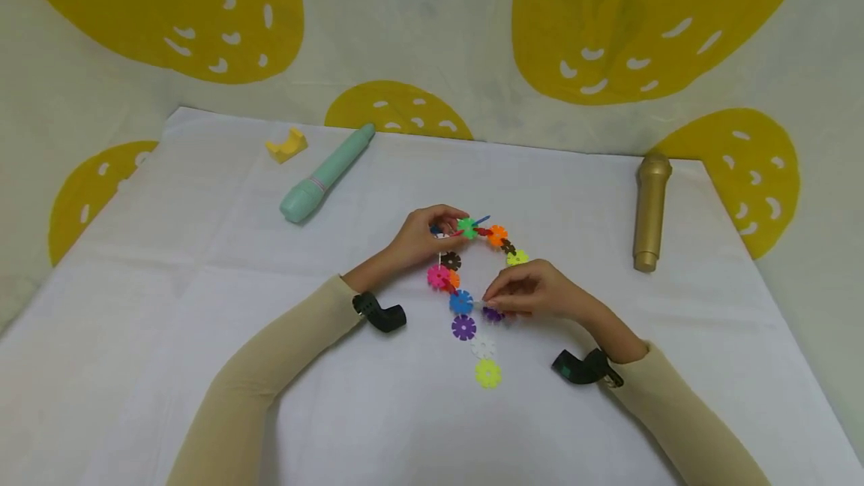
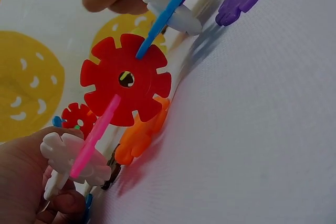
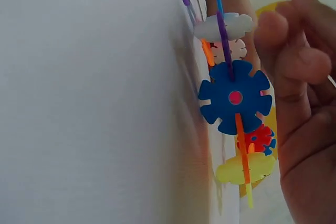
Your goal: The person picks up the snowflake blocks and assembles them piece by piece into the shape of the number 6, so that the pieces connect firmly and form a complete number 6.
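Observation:
A looped chain of slotted flower-shaped plastic discs [image 1: 497, 235] stands over the white table between my hands. At its left side my left hand [image 1: 421, 235] grips the chain, with a green disc [image 1: 467, 227] at the fingertips. In the left wrist view, that hand's fingers hold around a white disc [image 2: 68, 153], joined to a pink disc [image 2: 97, 135] and a red one [image 2: 149, 66]. My right hand [image 1: 540, 289] pinches at the edge of another white disc [image 3: 223, 28], slotted between a light-blue disc [image 1: 461, 301] and a purple disc [image 3: 224, 43].
A purple disc [image 1: 463, 327], a white disc [image 1: 484, 346] and a yellow disc [image 1: 488, 373] trail toward me from the loop. A mint microphone [image 1: 331, 171] and yellow curved block [image 1: 287, 145] lie at the back left, a gold microphone [image 1: 651, 212] at the right.

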`<control>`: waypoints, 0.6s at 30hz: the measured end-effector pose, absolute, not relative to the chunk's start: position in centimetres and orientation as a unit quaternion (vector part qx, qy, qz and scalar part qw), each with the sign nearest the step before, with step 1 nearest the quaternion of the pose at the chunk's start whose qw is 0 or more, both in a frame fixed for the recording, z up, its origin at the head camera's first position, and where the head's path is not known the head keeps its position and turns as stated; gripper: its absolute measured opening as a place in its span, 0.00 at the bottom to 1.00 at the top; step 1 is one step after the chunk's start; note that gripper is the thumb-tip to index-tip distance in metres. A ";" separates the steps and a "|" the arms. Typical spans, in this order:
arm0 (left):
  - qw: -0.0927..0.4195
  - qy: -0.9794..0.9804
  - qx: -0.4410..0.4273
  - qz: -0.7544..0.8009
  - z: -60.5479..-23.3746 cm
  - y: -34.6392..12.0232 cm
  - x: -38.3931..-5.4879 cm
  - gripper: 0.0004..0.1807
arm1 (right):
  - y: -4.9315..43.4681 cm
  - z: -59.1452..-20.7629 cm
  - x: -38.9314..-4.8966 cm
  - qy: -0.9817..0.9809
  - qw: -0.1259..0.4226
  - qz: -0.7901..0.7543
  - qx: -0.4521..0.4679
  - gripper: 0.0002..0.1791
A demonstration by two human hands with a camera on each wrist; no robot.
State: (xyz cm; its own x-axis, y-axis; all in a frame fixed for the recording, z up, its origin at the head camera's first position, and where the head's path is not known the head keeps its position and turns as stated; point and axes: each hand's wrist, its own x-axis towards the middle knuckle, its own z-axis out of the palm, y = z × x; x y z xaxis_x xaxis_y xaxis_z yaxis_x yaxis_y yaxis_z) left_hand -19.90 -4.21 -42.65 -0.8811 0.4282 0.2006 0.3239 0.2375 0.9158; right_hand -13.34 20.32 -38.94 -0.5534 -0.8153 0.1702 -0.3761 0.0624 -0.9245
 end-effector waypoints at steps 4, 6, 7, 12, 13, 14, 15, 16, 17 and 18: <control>0.051 0.785 0.237 0.570 -42.7 -4.3 -19.9 0.21 | 20.6 -38.9 -12.4 0.697 0.243 -0.517 -0.432 0.07; 0.053 0.785 0.237 0.569 -42.7 -4.3 -19.9 0.21 | 20.7 -38.9 -11.9 0.703 0.246 -0.503 -0.438 0.06; 0.054 0.785 0.237 0.569 -42.6 -4.3 -19.9 0.21 | 20.7 -38.9 -11.7 0.706 0.247 -0.497 -0.440 0.06; 0.054 0.786 0.239 0.568 -42.5 -4.5 -19.9 0.22 | 20.8 -38.9 -11.2 0.704 0.278 -0.485 -0.437 0.08; 0.055 0.786 0.239 0.567 -42.5 -4.5 -19.9 0.22 | 20.9 -39.0 -11.2 0.706 0.286 -0.480 -0.436 0.09; 0.057 0.786 0.239 0.567 -42.6 -4.5 -19.9 0.22 | 20.9 -39.0 -11.1 0.708 0.293 -0.474 -0.435 0.11; 0.060 0.787 0.239 0.566 -42.6 -4.5 -19.9 0.22 | 21.0 -39.0 -11.1 0.710 0.299 -0.466 -0.436 0.13; 0.062 0.787 0.238 0.566 -42.7 -4.5 -19.9 0.21 | 21.0 -39.1 -11.0 0.714 0.305 -0.456 -0.436 0.14; 0.064 0.786 0.238 0.567 -42.7 -4.5 -19.8 0.21 | 21.0 -39.2 -11.0 0.719 0.307 -0.445 -0.436 0.15; 0.066 0.786 0.238 0.567 -42.6 -4.4 -19.8 0.22 | 21.0 -39.2 -11.0 0.726 0.307 -0.432 -0.437 0.16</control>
State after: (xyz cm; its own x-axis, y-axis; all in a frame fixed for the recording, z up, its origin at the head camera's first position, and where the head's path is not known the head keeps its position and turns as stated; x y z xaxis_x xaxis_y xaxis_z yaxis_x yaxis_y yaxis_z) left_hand -19.80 -4.44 -42.64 -0.8783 0.4484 0.1658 0.2986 0.2436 0.9228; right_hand -10.97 20.98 -39.20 -0.4289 -0.9007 -0.0688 -0.3695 0.2444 -0.8965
